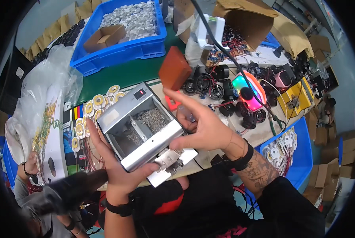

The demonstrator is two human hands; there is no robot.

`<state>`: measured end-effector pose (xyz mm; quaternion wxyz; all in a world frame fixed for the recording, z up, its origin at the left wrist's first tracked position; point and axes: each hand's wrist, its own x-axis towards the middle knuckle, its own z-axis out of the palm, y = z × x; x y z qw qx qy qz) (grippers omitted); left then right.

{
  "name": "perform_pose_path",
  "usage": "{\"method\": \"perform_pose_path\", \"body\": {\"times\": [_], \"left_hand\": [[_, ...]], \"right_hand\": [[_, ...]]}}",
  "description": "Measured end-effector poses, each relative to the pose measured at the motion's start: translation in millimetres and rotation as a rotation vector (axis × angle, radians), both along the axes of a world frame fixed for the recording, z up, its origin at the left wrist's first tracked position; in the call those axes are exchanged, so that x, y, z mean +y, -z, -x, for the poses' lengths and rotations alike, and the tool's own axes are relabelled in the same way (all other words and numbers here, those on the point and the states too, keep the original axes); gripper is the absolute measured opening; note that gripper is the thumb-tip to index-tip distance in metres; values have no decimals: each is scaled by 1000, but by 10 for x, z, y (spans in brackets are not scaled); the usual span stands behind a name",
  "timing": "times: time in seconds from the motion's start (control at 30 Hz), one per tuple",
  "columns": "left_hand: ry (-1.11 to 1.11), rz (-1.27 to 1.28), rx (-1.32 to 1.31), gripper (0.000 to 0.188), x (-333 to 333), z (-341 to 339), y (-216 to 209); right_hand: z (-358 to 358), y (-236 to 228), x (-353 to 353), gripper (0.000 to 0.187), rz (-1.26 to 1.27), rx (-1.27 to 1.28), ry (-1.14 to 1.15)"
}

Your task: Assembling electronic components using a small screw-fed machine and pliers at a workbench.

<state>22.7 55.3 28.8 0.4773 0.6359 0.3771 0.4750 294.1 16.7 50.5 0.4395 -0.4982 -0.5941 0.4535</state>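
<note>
A silver metal screw feeder [151,144] with an open top is tilted in front of me, between my hands. Small screws [153,120] lie in its hopper, and a bracket with a pale plate [167,159] sticks out at its near side. My left hand [124,172] grips the near left corner, thumb along the front and fingers up the left side. My right hand [211,131] holds the right end, its thumb against the front edge and index finger stretched out past the box. Its other fingers curl behind, partly hidden.
White coil discs with wires [89,108] lie left of the feeder. Beyond stand an orange block [174,68] and a blue bin [118,53] of white parts. Black round parts and a lit colourful device [247,93] crowd the right. Another person's hand [31,163] is at far left.
</note>
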Motion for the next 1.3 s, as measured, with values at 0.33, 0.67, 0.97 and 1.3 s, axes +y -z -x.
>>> {"method": "perform_pose_path", "body": {"times": [0.33,0.67,0.97,1.3], "left_hand": [[-74,-96,-22,174,-13,76,118],[168,568,-1085,106,160,-133,323],[129,456,-886,99,242,43,337],[-88,131,-463,114,128,-97,291]], "right_hand": [[45,73,-57,124,-55,-43,-8],[-146,-396,637,92,-392,-486,-168],[-59,-118,638,109,-463,-288,-157],[-175,341,168,103,-403,-193,-160]]}}
